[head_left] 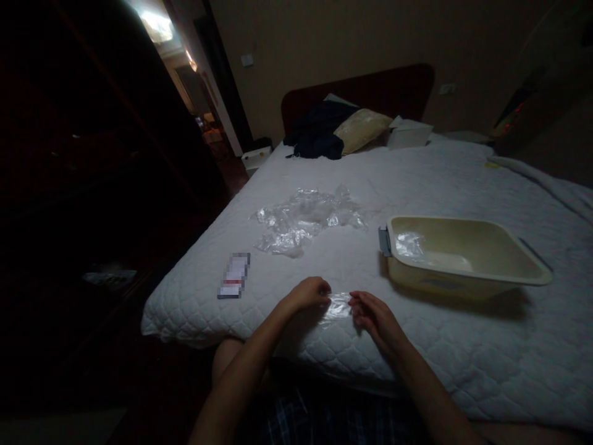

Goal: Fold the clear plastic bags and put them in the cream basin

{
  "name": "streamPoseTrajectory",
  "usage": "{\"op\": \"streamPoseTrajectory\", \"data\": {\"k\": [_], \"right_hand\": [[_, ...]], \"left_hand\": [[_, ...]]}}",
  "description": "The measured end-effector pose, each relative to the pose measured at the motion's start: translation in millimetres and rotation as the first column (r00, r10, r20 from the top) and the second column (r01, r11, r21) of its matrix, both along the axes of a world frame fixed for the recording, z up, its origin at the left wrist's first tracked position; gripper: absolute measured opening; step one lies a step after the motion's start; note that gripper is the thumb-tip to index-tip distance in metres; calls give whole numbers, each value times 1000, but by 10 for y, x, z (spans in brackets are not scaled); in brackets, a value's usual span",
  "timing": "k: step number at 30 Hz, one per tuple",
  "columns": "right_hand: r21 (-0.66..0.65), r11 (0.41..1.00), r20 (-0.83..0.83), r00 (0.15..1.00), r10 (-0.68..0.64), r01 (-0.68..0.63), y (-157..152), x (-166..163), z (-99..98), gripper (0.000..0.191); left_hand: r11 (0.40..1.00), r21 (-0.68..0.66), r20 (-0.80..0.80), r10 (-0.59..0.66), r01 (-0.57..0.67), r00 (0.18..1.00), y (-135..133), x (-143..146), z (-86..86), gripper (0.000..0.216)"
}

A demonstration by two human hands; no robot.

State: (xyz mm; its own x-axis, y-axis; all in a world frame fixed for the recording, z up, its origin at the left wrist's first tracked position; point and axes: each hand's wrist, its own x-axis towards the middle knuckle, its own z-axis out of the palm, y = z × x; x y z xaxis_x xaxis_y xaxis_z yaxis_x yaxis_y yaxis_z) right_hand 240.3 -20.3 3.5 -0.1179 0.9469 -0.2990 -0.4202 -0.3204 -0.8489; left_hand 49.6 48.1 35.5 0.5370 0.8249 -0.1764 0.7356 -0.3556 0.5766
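Observation:
Between my two hands, a clear plastic bag point(338, 308) is stretched just above the near edge of the bed. My left hand point(309, 293) pinches its left upper corner, fingers curled in. At the opposite corner, my right hand point(371, 310) grips the plastic between thumb and fingers. Farther up the bed lies a loose spread of crumpled clear plastic bags point(308, 213). To the right stands a cream plastic bin point(445, 287) with grey side handles; some clear plastic rests inside it at the left.
A phone-like flat object point(234, 275), its face blurred out, lies on the white quilted bed cover point(194, 290) at the left. Dark clothing point(319, 127), a beige pillow point(364, 130) and a white box point(410, 133) sit by the headboard point(393, 83). The bed's left edge drops to dark floor.

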Motion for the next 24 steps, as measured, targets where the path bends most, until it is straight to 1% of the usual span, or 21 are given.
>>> {"op": "streamPoseTrajectory", "data": {"k": [1, 3, 5, 6, 7, 8, 10, 13, 16, 18, 20, 22, 24], "right_hand": [[1, 998, 123, 991, 59, -59, -26, 13, 21, 24], [-62, 972, 326, 915, 236, -228, -81, 26, 45, 33], [-136, 924, 424, 822, 380, -357, -129, 13, 44, 35], [-156, 908, 444, 794, 415, -388, -146, -3, 36, 34], [-165, 903, 450, 784, 427, -396, -156, -24, 24, 31], [-170, 908, 447, 791, 417, -382, -157, -46, 10, 28], [-174, 932, 414, 835, 363, -319, -128, -89, -23, 23], [-191, 953, 351, 891, 290, -235, -15, -135, -62, 22], [-180, 966, 369, 897, 242, -187, 144, -173, -76, 21], [-141, 975, 421, 881, 217, -172, 251, -202, -72, 19], [-70, 981, 499, 846, 189, -178, 350, -232, -62, 15], [32, 978, 592, 792, 148, -207, 441, -259, -49, 11], [151, 956, 671, 736, 88, -252, 523, -276, -38, 10]], "left_hand": [[998, -56, -21, -4, 3, 1000, 35, 32, 12, 24], [990, -138, -40, 12, -17, 999, 82, 73, 25, 23], [983, -176, -34, 39, -44, 999, 109, 85, 15, 21], [982, -180, -23, 49, -52, 999, 117, 82, 2, 20], [982, -181, -10, 59, -59, 998, 123, 75, -16, 19], [980, -184, 5, 72, -70, 997, 126, 65, -36, 18], [977, -186, 39, 111, -102, 993, 122, 35, -77, 16], [967, -180, 93, 196, -177, 976, 86, -26, -129, 16], [953, -176, 146, 275, -248, 950, 14, -96, -179, 17], [947, -177, 190, 302, -270, 934, -45, -140, -220, 17], [946, -177, 241, 309, -272, 920, -107, -180, -264, 17], [952, -169, 276, 294, -255, 915, -168, -216, -297, 15], [964, -132, 286, 260, -231, 922, -230, -248, -304, 15]]}}
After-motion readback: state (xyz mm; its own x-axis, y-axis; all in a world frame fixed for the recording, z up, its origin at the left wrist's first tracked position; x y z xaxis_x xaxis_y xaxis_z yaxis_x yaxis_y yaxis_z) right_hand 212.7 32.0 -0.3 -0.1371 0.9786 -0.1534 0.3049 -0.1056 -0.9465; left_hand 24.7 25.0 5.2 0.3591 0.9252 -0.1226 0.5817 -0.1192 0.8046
